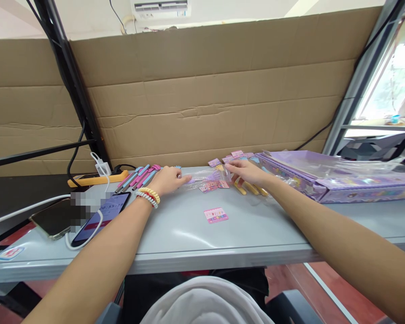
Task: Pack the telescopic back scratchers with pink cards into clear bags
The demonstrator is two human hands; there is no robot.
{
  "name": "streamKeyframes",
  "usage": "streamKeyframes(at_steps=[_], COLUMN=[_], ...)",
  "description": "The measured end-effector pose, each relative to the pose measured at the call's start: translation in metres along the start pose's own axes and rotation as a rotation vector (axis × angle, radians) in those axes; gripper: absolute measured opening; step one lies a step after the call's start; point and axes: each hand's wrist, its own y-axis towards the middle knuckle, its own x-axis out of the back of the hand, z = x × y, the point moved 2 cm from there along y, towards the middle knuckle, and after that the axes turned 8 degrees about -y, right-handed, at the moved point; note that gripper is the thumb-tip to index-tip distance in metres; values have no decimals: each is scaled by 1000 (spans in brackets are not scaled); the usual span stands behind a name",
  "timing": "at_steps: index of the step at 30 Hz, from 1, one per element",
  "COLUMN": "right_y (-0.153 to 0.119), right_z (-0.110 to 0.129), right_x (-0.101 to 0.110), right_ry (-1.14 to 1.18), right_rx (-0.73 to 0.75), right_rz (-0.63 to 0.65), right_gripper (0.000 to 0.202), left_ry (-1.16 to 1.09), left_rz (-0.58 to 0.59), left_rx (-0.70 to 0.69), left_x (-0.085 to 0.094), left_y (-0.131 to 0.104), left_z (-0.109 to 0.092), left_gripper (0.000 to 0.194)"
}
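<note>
My left hand [168, 179], with beaded bracelets at its wrist, is closed near the left end of a clear plastic bag [200, 177] with something purple in it. At the bag's right end is my right hand [245, 172], its fingers bent downward and what they pinch too small to tell. Yellow pens [251, 189] lie under and beside my right hand. Pink and blue pens [138, 177] sit left of my left hand. One pink card [216, 215] rests alone nearer the front; more small cards [209, 186] lie beside the bag.
A purple box [364, 184] with clear plastic on it occupies the right side. At the left are two phones [104, 216], a white cable [100, 220] and a yellow-orange bar [101, 179]. A cardboard wall [205, 103] stands behind the grey table [189, 243].
</note>
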Motion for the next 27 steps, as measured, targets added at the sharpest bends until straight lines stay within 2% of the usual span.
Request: streamKeyframes(at_steps=[13,27], right_y=[3,1], right_z=[-5,1], right_x=[2,8], right_ry=[-236,-383], right_rx=[-11,87], right_rz=[-96,-278], right_gripper=[27,26], left_ry=[10,-30], left_rz=[17,10], left_rx=[-22,-31], left_x=[-3,-2], left_y=[1,1], left_z=[3,-1], left_gripper=[53,54])
